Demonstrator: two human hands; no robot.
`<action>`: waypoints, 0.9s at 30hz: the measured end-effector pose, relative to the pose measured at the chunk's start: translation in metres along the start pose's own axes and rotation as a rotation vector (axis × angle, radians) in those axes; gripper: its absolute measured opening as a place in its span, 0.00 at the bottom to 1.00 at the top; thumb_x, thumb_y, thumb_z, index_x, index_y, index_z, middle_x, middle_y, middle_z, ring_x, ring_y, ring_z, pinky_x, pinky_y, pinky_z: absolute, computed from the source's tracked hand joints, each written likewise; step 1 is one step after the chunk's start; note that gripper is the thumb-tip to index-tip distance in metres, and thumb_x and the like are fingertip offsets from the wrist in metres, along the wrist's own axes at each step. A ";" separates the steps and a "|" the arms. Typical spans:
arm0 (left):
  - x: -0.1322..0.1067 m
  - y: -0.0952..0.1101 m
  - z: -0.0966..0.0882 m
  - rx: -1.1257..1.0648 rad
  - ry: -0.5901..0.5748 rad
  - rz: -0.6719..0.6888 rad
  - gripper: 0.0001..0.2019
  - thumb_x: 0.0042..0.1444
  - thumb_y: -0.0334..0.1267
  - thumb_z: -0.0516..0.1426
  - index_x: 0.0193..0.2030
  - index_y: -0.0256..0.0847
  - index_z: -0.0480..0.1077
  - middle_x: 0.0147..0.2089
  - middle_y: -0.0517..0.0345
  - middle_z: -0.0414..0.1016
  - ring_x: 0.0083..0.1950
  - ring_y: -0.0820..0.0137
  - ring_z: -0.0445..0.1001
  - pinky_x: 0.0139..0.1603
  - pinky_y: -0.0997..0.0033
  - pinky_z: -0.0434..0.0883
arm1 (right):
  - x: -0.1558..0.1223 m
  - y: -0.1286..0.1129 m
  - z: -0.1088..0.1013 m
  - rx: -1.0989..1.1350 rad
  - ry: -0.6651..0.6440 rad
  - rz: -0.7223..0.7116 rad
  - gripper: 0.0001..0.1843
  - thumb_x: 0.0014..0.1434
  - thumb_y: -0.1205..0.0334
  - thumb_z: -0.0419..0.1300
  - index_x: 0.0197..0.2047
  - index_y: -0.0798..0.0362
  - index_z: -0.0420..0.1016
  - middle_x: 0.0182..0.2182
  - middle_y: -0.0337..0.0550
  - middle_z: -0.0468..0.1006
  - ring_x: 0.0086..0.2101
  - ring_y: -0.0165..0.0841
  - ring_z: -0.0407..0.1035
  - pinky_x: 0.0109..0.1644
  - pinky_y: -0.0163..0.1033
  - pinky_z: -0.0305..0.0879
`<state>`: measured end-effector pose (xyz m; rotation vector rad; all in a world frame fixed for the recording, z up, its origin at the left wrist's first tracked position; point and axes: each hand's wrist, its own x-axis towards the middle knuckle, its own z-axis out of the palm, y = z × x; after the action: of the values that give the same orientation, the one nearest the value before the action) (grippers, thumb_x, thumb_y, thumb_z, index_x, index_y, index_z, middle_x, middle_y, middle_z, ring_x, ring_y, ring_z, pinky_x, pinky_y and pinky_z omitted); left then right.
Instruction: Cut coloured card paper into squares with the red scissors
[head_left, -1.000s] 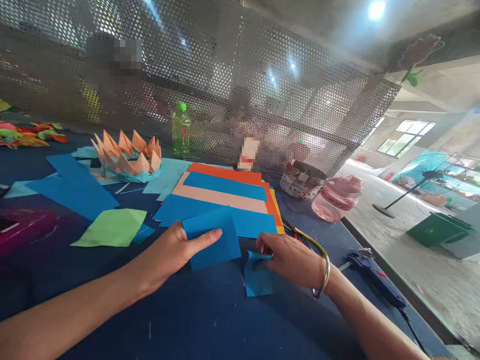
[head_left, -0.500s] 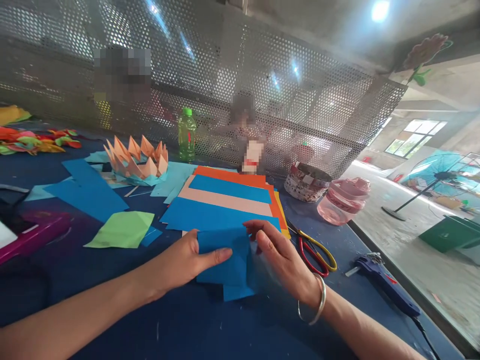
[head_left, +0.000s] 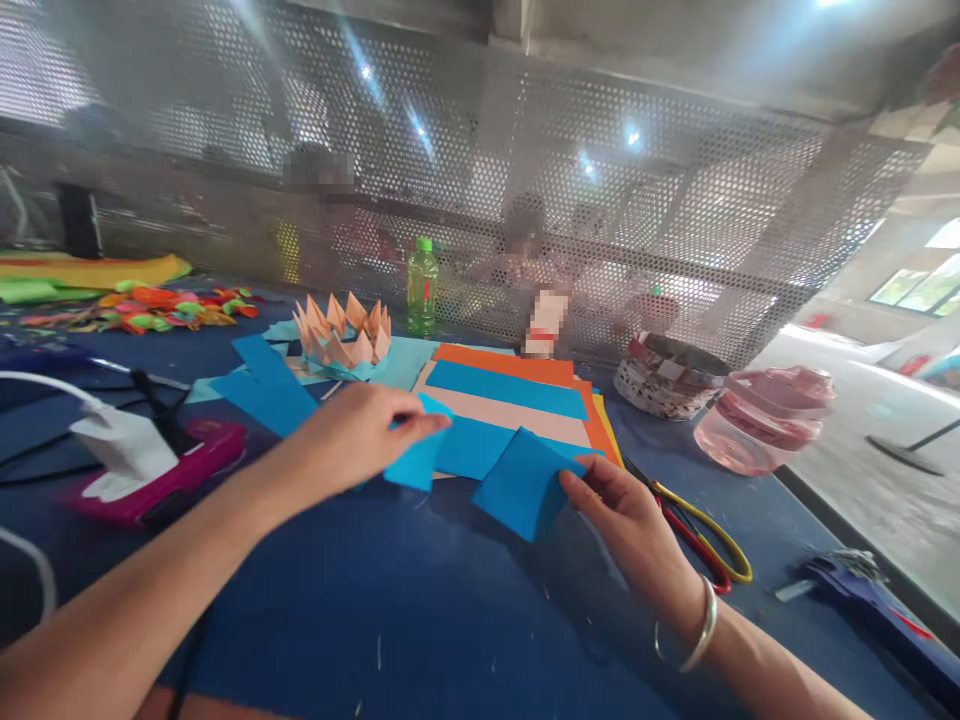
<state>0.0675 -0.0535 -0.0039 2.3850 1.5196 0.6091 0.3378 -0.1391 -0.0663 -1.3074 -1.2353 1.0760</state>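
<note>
My left hand (head_left: 375, 430) pinches a small piece of blue paper (head_left: 417, 462) between thumb and fingers. A larger, roughly square blue paper (head_left: 525, 487) is gripped at its right corner by my right hand (head_left: 619, 500), which has a silver bangle at the wrist. The two papers are apart. Just behind them lies a stack of paper sheets (head_left: 517, 407) in blue, pale pink, orange and yellow. Left of the stack stands a ring of folded peach paper points (head_left: 345, 345) on light blue paper. My left forearm hides part of the table.
Scissors (head_left: 697, 540) with red and yellow handles and a blue glue gun (head_left: 862, 600) lie right. Behind are a pink bottle (head_left: 769, 420), a round tub (head_left: 667, 380) and a green bottle (head_left: 422, 290). A magenta power strip (head_left: 165, 480) with cables sits left.
The blue papers, together in my hands before, are now in separate hands. My left hand has moved up and left, the right one slightly right. The view has turned left.
</note>
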 end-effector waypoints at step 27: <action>0.012 -0.064 -0.023 0.560 0.124 -0.245 0.21 0.62 0.40 0.48 0.55 0.27 0.69 0.56 0.27 0.67 0.58 0.34 0.64 0.49 0.42 0.67 | -0.001 0.008 0.001 -0.154 -0.079 -0.055 0.24 0.52 0.40 0.65 0.33 0.55 0.74 0.24 0.37 0.67 0.26 0.30 0.58 0.30 0.37 0.57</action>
<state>0.0100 -0.0153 -0.0082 2.5014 2.2377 0.3061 0.3373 -0.1396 -0.0743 -1.3494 -1.4286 1.0178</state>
